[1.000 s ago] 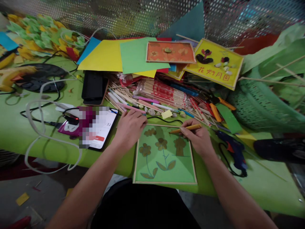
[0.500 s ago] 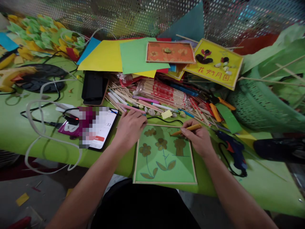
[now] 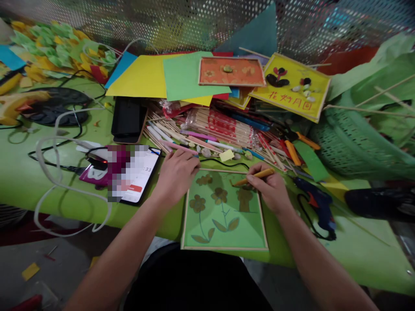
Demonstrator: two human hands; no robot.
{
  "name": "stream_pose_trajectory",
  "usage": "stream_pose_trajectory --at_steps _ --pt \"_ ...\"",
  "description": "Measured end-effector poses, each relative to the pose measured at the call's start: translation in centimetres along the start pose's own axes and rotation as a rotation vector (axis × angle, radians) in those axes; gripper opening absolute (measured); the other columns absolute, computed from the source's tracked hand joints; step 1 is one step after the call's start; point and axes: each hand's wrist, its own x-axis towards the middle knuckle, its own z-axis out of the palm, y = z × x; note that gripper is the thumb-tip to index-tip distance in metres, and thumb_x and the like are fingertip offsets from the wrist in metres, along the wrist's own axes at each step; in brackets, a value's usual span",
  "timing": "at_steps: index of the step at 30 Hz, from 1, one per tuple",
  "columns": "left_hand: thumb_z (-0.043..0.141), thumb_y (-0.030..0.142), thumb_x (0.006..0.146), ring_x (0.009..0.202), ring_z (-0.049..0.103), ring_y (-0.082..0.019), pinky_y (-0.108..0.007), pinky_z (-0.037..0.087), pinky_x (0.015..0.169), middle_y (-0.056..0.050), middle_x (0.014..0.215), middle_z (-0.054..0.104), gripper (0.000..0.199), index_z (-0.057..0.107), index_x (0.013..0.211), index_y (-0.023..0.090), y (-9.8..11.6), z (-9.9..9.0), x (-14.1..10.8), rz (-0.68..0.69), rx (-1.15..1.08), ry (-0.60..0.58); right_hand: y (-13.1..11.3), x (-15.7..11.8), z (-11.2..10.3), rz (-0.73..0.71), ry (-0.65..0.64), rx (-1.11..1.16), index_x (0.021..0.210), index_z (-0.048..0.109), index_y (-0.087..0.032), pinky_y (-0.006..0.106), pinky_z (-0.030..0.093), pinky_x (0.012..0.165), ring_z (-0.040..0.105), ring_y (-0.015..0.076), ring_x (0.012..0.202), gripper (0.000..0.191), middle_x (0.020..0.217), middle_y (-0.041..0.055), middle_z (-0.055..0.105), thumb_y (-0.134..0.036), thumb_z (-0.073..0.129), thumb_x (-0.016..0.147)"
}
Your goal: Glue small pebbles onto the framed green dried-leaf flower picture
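Observation:
My right hand (image 3: pixel 267 188) is closed around a yellow marker (image 3: pixel 254 177), its tip over the upper right of a green picture (image 3: pixel 207 224). Thin wooden sticks edge this sheet, which bears brown flowers with blue-outlined stems and leaves, a small cloud shape and a brown tree. Small faint marks show by the marker's tip. At the picture's upper left corner, my left hand (image 3: pixel 177 175) lies palm down with its fingers stretched out. Just beyond those fingers is a pink marker (image 3: pixel 179 147); I cannot tell whether they touch it.
A lit phone (image 3: pixel 139 183) and white cable lie left. Behind are bundled wooden sticks (image 3: pixel 217 125), coloured paper (image 3: pixel 139 77), an orange picture (image 3: pixel 231 77) and a yellow picture (image 3: pixel 292 88). To the right are a blue glue gun (image 3: pixel 319 205), orange-handled pliers (image 3: pixel 293 151) and a green basket (image 3: pixel 353 134).
The yellow marker has shifted very slightly at the picture's upper right, within my right hand's grip. My left hand and the picture have stayed in place.

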Motion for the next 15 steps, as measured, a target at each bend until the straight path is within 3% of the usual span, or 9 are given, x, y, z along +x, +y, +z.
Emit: stream_pose_trajectory --at_steps 15 --pt "0.059 0.016 0.089 0.109 0.061 -0.028 -0.043 0.043 0.091 -0.006 0.101 0.074 0.014 0.071 0.085 0.020 0.14 -0.19 -0.03 -0.010 -0.013 -0.006 -0.06 0.24 0.23 -0.032 0.045 -0.010 0.081 0.059 -0.021 0.028 0.039 0.057 0.051 0.0131 0.061 0.013 0.070 -0.0020 0.055 -0.032 0.066 0.083"
